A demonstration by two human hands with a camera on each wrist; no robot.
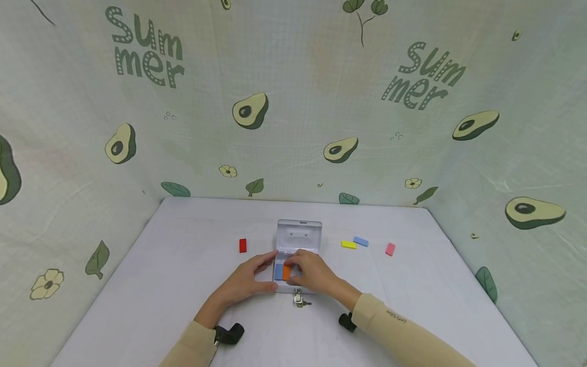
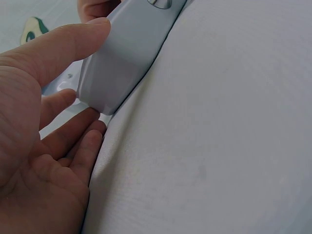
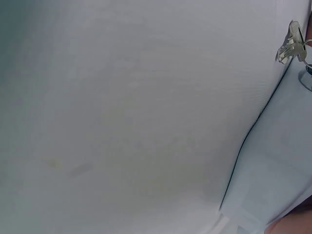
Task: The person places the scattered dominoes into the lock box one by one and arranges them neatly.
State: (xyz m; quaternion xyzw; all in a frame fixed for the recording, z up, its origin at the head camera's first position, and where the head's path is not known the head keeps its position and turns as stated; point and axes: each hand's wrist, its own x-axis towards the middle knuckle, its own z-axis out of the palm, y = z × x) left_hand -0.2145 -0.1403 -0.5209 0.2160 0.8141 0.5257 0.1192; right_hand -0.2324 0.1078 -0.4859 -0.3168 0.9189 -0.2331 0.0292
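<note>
While the right fingers (image 1: 297, 259) pinch an orange block (image 1: 286, 273) in the open box (image 1: 293, 242), left fingers (image 1: 265, 259) spread, touching its side.

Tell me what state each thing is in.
Box, open.
Keys, at the lock.
Orange block, in box, pinched by right grip.
Near blue block, in box.
Far blue block, outside.
Yellow block, outside.
Red block, outside.
Pink block, outside.
Left grip, touching box.
</note>
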